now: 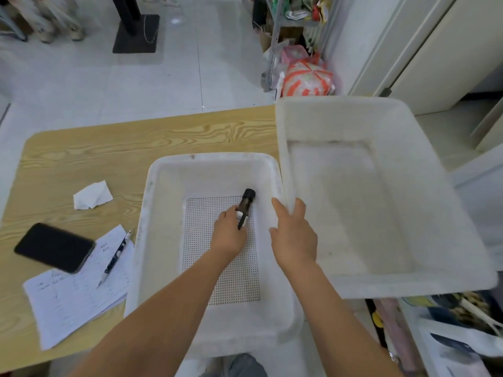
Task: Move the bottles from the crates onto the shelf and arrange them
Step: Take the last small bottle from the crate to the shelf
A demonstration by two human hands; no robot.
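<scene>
A small dark bottle (247, 200) with a black cap lies inside the white perforated crate (163, 186) on the wooden table. My left hand (228, 235) grips this bottle low in the crate, cap pointing away from me. My right hand (295, 235) holds the left rim of a second white crate (381, 126), fingers curled over its edge. That second crate is tilted and hangs off the table's right side, and no bottle shows inside it. No shelf with arranged bottles is in view.
On the wooden table (109, 142) to the left lie a black phone (54, 247), a pen (115, 258) on printed sheets (73, 300), and a crumpled tissue (92, 195). A metal rack (275, 44) with bags stands on the floor behind. Cluttered bins sit at lower right.
</scene>
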